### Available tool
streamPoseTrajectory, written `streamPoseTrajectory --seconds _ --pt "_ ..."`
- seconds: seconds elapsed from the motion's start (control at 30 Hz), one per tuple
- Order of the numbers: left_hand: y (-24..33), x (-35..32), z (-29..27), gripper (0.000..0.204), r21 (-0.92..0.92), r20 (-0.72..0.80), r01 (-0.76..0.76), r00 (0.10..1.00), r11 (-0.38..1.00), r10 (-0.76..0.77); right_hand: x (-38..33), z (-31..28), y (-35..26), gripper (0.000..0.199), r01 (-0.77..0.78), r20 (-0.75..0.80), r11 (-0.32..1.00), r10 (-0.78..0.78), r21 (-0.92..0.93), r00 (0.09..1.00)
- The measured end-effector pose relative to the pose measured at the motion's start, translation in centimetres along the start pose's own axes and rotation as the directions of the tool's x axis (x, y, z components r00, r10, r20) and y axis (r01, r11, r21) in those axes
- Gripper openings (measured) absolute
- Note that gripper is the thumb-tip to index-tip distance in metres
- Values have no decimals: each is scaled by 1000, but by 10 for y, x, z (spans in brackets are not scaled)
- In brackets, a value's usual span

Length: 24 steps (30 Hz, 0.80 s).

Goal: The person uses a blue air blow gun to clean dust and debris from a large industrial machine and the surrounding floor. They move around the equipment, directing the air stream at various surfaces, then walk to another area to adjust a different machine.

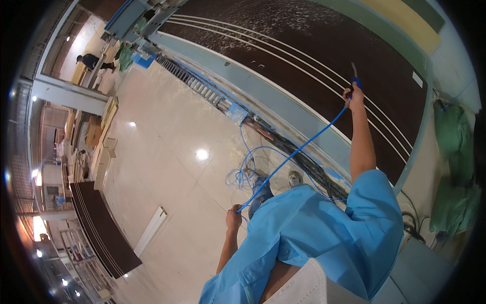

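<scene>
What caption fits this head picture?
Right hand aims blue air nozzle at dark panel; left hand grips blue hose.

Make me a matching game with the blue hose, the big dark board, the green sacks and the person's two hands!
Things:
1. right hand
2. left hand
3. dark brown board
4. green sacks

Places:
A. piled at the far right
B. lying flat on the long pale blue machine table
C. stretched out over the board, holding a blue-handled air nozzle
D. low by the hip, gripping the blue hose

Pairs: 1-C, 2-D, 3-B, 4-A
</scene>
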<state>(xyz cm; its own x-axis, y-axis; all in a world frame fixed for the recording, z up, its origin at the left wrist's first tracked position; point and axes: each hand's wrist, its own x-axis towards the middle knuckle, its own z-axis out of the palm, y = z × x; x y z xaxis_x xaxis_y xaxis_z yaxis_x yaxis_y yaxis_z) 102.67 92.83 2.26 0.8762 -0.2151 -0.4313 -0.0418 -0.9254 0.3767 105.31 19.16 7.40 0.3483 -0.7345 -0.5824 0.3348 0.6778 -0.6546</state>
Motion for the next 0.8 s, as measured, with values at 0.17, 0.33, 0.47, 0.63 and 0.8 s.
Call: streamPoseTrajectory --seconds 0.17,0.33,0.47,0.63,0.8 --pt "-24 31 -2 31 -151 57 41 998 988 -32 -29 100 94 31 -135 220 848 282 -512 934" --pt "-67 86 -34 30 -233 -18 -37 999 972 34 -58 171 173 34 -86 314 754 371 -651 874" --pt "-95 130 -79 27 -200 -27 -23 999 980 18 -41 208 176 33 -30 154 941 86 -338 984" --pt "-99 187 -150 22 -190 -111 -96 991 977 76 -12 213 142 30 130 -325 990 -107 50 940" --pt "-76 253 -200 24 -291 -118 -241 969 926 216 9 239 155 26 62 -178 996 -49 67 983"
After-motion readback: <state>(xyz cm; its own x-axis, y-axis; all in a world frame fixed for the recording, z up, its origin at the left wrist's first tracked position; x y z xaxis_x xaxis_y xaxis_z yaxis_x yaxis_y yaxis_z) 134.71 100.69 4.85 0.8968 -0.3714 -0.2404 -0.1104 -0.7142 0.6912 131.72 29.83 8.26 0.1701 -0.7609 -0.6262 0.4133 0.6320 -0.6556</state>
